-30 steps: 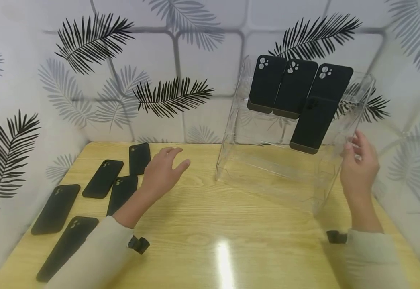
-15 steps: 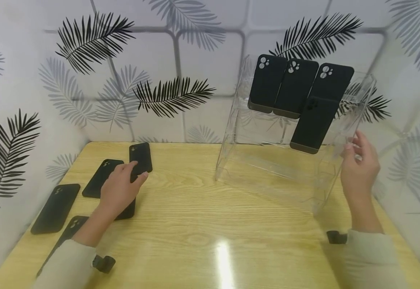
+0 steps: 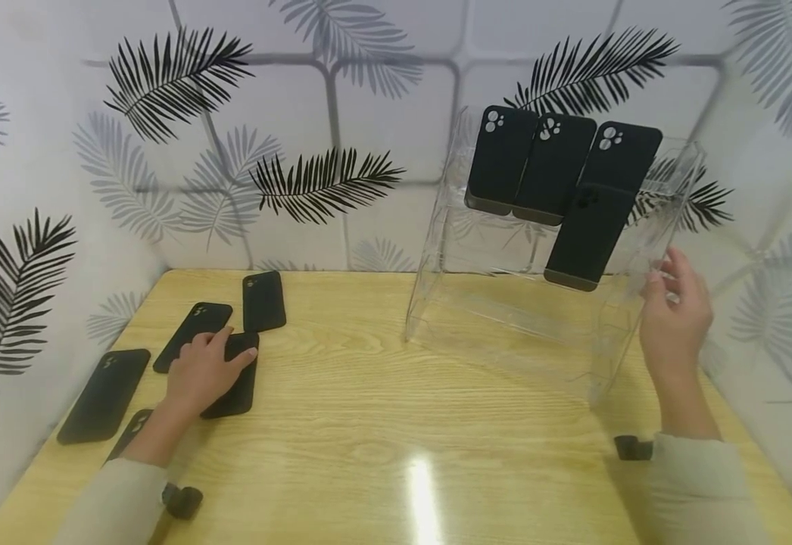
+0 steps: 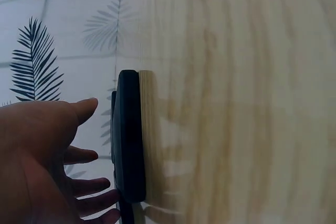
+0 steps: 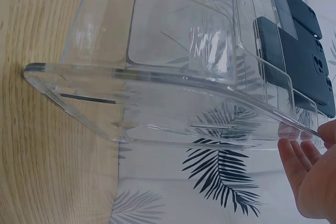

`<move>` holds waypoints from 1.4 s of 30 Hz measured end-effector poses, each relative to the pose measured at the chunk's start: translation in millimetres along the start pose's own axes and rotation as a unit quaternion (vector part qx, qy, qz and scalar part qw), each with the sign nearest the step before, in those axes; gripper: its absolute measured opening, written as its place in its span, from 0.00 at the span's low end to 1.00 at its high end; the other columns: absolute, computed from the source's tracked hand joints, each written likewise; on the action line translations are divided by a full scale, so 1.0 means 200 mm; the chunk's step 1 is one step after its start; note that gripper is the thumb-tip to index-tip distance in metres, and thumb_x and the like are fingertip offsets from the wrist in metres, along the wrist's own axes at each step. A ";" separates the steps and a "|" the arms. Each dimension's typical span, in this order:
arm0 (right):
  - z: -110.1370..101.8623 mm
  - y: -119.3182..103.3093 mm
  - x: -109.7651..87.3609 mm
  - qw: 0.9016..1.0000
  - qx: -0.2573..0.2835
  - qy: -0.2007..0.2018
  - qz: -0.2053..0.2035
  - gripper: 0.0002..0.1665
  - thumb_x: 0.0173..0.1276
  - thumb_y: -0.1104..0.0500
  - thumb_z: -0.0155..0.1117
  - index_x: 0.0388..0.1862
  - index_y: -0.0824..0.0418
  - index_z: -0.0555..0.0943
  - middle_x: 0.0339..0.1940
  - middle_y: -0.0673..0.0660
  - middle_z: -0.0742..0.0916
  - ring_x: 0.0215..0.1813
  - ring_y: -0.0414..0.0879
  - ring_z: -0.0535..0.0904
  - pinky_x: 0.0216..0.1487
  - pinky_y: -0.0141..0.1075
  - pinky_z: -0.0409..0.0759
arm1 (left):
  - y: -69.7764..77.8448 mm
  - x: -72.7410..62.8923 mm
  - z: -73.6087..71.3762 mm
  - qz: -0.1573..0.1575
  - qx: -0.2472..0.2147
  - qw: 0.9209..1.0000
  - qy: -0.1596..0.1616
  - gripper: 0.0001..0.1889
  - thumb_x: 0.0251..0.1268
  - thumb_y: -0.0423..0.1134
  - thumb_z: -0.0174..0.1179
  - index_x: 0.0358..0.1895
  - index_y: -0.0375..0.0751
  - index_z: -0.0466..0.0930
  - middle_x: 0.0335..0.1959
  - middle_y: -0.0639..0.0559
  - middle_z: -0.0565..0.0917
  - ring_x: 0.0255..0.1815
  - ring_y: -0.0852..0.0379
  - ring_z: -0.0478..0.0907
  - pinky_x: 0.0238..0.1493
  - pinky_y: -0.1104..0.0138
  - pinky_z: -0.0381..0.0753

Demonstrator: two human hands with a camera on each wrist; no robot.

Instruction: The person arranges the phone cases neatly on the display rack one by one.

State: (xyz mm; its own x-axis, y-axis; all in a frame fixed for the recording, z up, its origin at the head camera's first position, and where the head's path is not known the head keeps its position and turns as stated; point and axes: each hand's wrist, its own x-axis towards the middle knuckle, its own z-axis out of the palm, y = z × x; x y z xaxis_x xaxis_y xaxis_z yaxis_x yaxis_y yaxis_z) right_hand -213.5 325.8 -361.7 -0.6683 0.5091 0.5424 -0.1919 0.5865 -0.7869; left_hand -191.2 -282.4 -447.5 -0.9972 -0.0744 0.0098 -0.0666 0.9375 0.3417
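Note:
My left hand (image 3: 198, 371) is over a black phone case (image 3: 235, 393) on the left of the table. In the left wrist view its fingers spread loosely beside the edge of the black case (image 4: 131, 135), curled round nothing. My right hand (image 3: 677, 322) holds the right side of a clear plastic tiered display stand (image 3: 418, 303); in the right wrist view its thumb and fingers (image 5: 294, 163) pinch the side panel's edge. Three black cases stand on the upper tier, the leftmost case (image 3: 501, 159) among them. One case (image 3: 588, 238) leans on the tier below, at the right.
More black cases lie round my left hand: a back case (image 3: 263, 301), one beside it (image 3: 188, 337), a far-left case (image 3: 104, 397) and one partly under my forearm (image 3: 130, 433). A leaf-patterned wall covering (image 3: 382, 98) rises behind the wooden table (image 3: 369, 424).
My left hand has moved left and toward me from near the back case to the phone case now under it. My right hand stays on the stand, and the stand's cases keep their places.

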 end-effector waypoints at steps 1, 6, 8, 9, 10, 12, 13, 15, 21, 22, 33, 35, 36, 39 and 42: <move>0.00 0.00 0.00 1.000 0.001 0.000 0.001 0.25 0.78 0.56 0.54 0.72 0.46 0.75 0.57 0.50 0.83 0.45 0.22 0.74 0.50 0.22 0.74 | 0.00 0.01 0.00 0.001 0.003 1.000 -0.002 0.42 0.74 0.63 0.52 0.77 0.35 0.59 0.70 0.23 0.62 0.65 0.19 0.63 0.55 0.30 0.67; 0.00 0.00 0.00 1.000 -0.002 0.006 -0.001 0.25 0.78 0.55 0.54 0.72 0.45 0.75 0.57 0.51 0.83 0.45 0.22 0.74 0.50 0.22 0.74 | 0.01 0.04 0.02 0.003 0.009 1.000 -0.026 0.41 0.72 0.63 0.53 0.77 0.35 0.60 0.71 0.24 0.61 0.65 0.19 0.60 0.55 0.31 0.68; 0.01 0.00 0.00 1.000 -0.002 0.005 0.000 0.25 0.78 0.55 0.54 0.72 0.45 0.75 0.57 0.51 0.83 0.45 0.22 0.75 0.50 0.21 0.74 | 0.01 0.05 0.03 0.001 0.013 0.999 -0.036 0.42 0.72 0.64 0.53 0.77 0.35 0.59 0.72 0.25 0.60 0.66 0.20 0.59 0.53 0.32 0.69; 0.01 0.00 0.00 1.000 -0.002 0.002 0.002 0.25 0.78 0.55 0.54 0.72 0.45 0.75 0.57 0.51 0.83 0.46 0.22 0.75 0.50 0.22 0.74 | 0.01 0.06 0.03 0.001 0.015 0.999 -0.040 0.43 0.71 0.65 0.53 0.77 0.35 0.59 0.73 0.25 0.59 0.66 0.20 0.58 0.51 0.32 0.70; 0.01 0.00 -0.01 1.000 -0.002 -0.001 0.004 0.25 0.78 0.55 0.53 0.72 0.44 0.74 0.58 0.50 0.83 0.46 0.22 0.75 0.50 0.22 0.74 | 0.01 0.06 0.03 0.000 0.017 0.999 -0.045 0.44 0.71 0.65 0.52 0.77 0.35 0.59 0.73 0.25 0.59 0.67 0.21 0.57 0.51 0.33 0.71; 0.01 0.00 -0.01 1.000 -0.001 -0.008 0.012 0.25 0.79 0.54 0.53 0.73 0.44 0.74 0.58 0.49 0.83 0.46 0.23 0.75 0.51 0.23 0.74 | 0.01 0.07 0.04 -0.001 0.025 0.998 -0.056 0.45 0.70 0.67 0.52 0.78 0.36 0.58 0.74 0.26 0.58 0.67 0.21 0.56 0.49 0.33 0.72; 0.01 0.00 -0.01 1.000 -0.001 -0.011 0.014 0.25 0.79 0.54 0.52 0.73 0.44 0.74 0.58 0.48 0.82 0.47 0.24 0.75 0.51 0.23 0.74 | 0.02 0.07 0.04 -0.001 0.029 0.998 -0.061 0.46 0.70 0.67 0.52 0.78 0.36 0.57 0.74 0.26 0.57 0.67 0.21 0.56 0.48 0.34 0.72; 0.01 0.00 -0.01 1.000 -0.001 -0.015 0.017 0.25 0.79 0.53 0.52 0.73 0.43 0.73 0.58 0.47 0.82 0.47 0.24 0.75 0.51 0.23 0.74 | 0.02 0.07 0.03 0.001 0.035 0.997 -0.073 0.47 0.69 0.68 0.52 0.79 0.37 0.56 0.74 0.26 0.57 0.67 0.21 0.56 0.47 0.35 0.73; 0.01 0.00 -0.01 1.000 0.007 -0.005 0.013 0.25 0.78 0.55 0.53 0.72 0.44 0.74 0.56 0.46 0.82 0.46 0.23 0.75 0.50 0.22 0.74 | 0.06 0.06 0.02 0.014 0.033 0.996 -0.084 0.44 0.69 0.65 0.56 0.78 0.40 0.58 0.75 0.30 0.57 0.68 0.23 0.57 0.44 0.35 0.75; 0.01 0.00 -0.01 1.000 0.009 -0.003 0.012 0.25 0.78 0.55 0.54 0.72 0.45 0.75 0.56 0.47 0.83 0.45 0.23 0.75 0.49 0.22 0.74 | 0.06 0.06 0.03 0.016 0.032 0.996 -0.083 0.43 0.69 0.64 0.56 0.78 0.40 0.59 0.76 0.31 0.58 0.68 0.24 0.57 0.44 0.34 0.75; 0.01 0.02 -0.01 1.000 0.010 -0.003 0.006 0.25 0.78 0.54 0.53 0.71 0.45 0.75 0.53 0.41 0.81 0.45 0.24 0.76 0.48 0.21 0.75 | 0.10 0.05 0.04 0.035 -0.013 0.998 -0.044 0.38 0.69 0.57 0.59 0.76 0.40 0.64 0.72 0.28 0.61 0.63 0.25 0.60 0.41 0.36 0.75; 0.01 0.01 0.00 1.000 0.012 -0.001 0.004 0.24 0.78 0.55 0.54 0.71 0.46 0.75 0.53 0.42 0.82 0.45 0.24 0.76 0.48 0.21 0.75 | 0.12 0.04 0.04 0.043 -0.020 0.998 -0.030 0.37 0.69 0.56 0.59 0.75 0.41 0.65 0.71 0.29 0.61 0.63 0.25 0.60 0.41 0.35 0.74; 0.01 0.01 0.00 1.000 0.013 0.001 0.002 0.24 0.78 0.55 0.54 0.71 0.46 0.76 0.53 0.42 0.82 0.45 0.24 0.76 0.48 0.21 0.75 | 0.12 0.04 0.04 0.048 -0.024 0.998 -0.022 0.36 0.69 0.55 0.59 0.75 0.41 0.65 0.71 0.29 0.62 0.63 0.25 0.61 0.42 0.35 0.74; 0.01 0.00 -0.01 1.000 0.014 0.005 0.000 0.24 0.77 0.56 0.54 0.71 0.47 0.76 0.52 0.41 0.82 0.45 0.24 0.76 0.48 0.20 0.75 | 0.16 0.02 0.03 0.065 -0.032 0.997 0.004 0.34 0.69 0.52 0.60 0.73 0.41 0.68 0.70 0.28 0.63 0.63 0.23 0.63 0.48 0.34 0.74; 0.01 0.00 -0.01 1.000 0.016 0.007 0.000 0.24 0.77 0.56 0.54 0.71 0.47 0.76 0.51 0.39 0.81 0.45 0.23 0.76 0.47 0.20 0.74 | 0.20 0.01 0.02 0.083 -0.044 0.995 0.030 0.32 0.68 0.49 0.62 0.72 0.38 0.69 0.70 0.26 0.63 0.65 0.21 0.62 0.56 0.34 0.70</move>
State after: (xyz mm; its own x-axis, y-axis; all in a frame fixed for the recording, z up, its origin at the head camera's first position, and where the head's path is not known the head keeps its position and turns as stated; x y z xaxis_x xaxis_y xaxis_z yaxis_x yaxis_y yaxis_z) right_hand -213.7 323.9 -363.2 -0.6583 0.5176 0.5465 -0.2154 0.5661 -0.7957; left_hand -195.3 -244.4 -438.3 -0.9901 0.0566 0.1283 0.1050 0.9053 0.4117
